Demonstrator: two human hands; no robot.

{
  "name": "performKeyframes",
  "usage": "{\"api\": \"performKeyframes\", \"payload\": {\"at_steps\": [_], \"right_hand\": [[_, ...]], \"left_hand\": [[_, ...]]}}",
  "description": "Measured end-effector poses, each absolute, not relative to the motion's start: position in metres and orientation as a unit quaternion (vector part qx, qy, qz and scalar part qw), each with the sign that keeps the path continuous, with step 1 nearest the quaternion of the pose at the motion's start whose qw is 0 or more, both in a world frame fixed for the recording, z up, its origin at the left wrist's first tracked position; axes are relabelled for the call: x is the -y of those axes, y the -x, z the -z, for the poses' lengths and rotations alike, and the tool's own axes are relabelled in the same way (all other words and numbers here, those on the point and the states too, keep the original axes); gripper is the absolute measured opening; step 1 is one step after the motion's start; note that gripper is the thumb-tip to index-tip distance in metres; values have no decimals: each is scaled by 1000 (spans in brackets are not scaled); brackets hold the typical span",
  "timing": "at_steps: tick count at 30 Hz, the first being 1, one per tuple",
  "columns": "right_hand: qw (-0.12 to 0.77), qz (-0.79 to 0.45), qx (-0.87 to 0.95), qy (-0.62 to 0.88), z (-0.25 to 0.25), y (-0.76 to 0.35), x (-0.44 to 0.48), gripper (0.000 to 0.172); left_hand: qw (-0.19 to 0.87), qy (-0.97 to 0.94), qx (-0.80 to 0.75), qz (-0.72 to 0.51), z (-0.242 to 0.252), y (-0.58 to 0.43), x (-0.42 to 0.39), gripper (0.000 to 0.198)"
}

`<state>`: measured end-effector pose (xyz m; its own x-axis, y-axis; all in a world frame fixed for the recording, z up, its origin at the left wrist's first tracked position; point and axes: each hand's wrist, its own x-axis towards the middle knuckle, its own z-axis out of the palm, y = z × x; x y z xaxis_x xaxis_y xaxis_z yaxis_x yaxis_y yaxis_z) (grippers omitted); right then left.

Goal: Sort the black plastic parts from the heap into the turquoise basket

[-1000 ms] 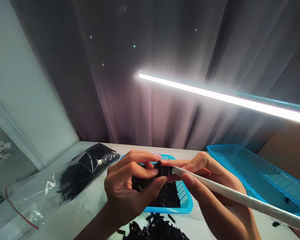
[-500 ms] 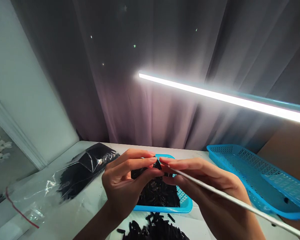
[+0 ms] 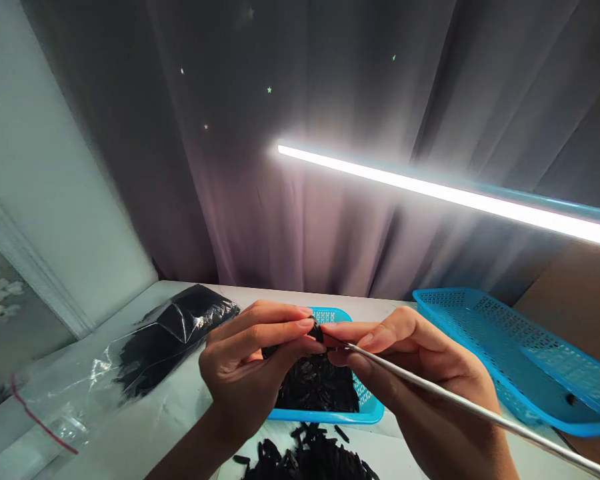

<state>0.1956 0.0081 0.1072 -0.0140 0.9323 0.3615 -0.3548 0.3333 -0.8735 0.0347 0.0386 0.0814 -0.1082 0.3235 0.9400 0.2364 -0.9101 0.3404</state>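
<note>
L hand (image 3: 247,383): pinched blk piece (image 3: 317,329), fingertips near-closed, over blue basket (image 3: 365,418).
R hand (image 3: 435,417): gripped wht rod (image 3: 430,387), thumb/fingers closed, by basket's R side.

White table (image 3: 379,308), clear bag (image 3: 177,327), blue baskets (image 3: 325,417)

Left hand (image 3: 243,363) pinches black piece (image 3: 317,329); right hand (image 3: 437,350) holds white stick (image 3: 480,411); blue basket (image 3: 330,418) beneath.

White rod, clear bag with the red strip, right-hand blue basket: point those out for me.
White rod (image 3: 480,409): head view, middle of its shaft.
Clear bag (image 3: 163,350): head view, on its black-filled part.
Right-hand blue basket (image 3: 510,367): head view, on its floor.
</note>
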Motion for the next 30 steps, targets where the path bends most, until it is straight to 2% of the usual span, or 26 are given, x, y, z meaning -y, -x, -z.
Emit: {"api": "performKeyframes", "payload": {"at_steps": [7,20,25,30], "right_hand": [[652,-460,542,263,-105,-197,-8,15],[659,-144,688,267,-88,-204,-10,18],[606,-16,762,227,-84,-211,-12,16],[616,30,741,266,-80,-209,-6,22]], "left_hand": [[37,-672,-198,-713,-82,-35,-38,23],[18,-705,-180,-686,-86,-34,-35,28],[59,-711,-223,-665,-88,-35,-32,24],[42,-720,-239,-650,-91,-37,-29,18]]}}
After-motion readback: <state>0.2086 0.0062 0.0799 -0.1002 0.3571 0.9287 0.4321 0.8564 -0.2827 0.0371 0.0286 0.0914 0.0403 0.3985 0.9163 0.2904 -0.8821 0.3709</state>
